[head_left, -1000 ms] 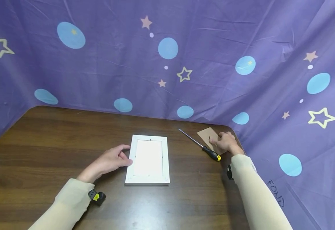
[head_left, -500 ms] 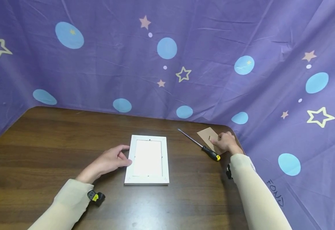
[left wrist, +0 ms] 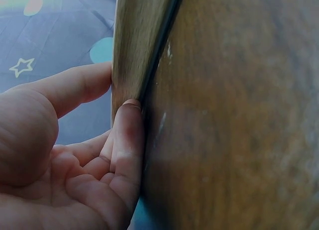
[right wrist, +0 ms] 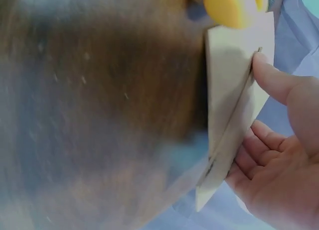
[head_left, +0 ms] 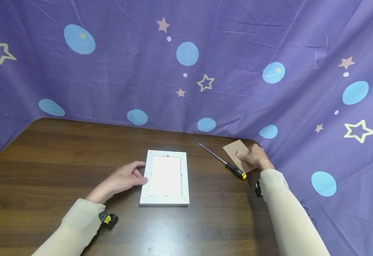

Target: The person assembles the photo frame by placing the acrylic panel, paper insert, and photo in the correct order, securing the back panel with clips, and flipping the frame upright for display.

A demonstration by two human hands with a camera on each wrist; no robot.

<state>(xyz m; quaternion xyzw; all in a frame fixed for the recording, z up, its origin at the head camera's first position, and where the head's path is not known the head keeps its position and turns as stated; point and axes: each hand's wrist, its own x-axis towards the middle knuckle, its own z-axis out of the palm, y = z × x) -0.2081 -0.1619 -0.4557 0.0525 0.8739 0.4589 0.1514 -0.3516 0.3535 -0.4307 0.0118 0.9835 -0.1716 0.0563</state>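
A white picture frame (head_left: 145, 193) lies on the table with a white panel (head_left: 165, 176) inside its border and small dark tabs around the opening. My left hand (head_left: 122, 177) holds its left edge. In the left wrist view, thumb and fingers meet the wood-toned side (left wrist: 137, 46) of the frame. At the table's far right corner, my right hand (head_left: 256, 157) pinches a brown backing board (head_left: 234, 147) with a short dark mark on it. The right wrist view has the thumb on the board's face and the fingers behind it, with the board (right wrist: 234, 56) slightly tilted.
A flat-blade screwdriver (head_left: 236, 171) with a black and yellow handle lies left of the board, its shaft pointing toward the back. A purple patterned curtain (head_left: 135, 64) hangs along the back and right edges of the brown wooden table (head_left: 61, 160).
The right hand has shifted slightly to the right and up, carrying the backing board with it and away from the screwdriver. The left hand and the picture frame have not moved.
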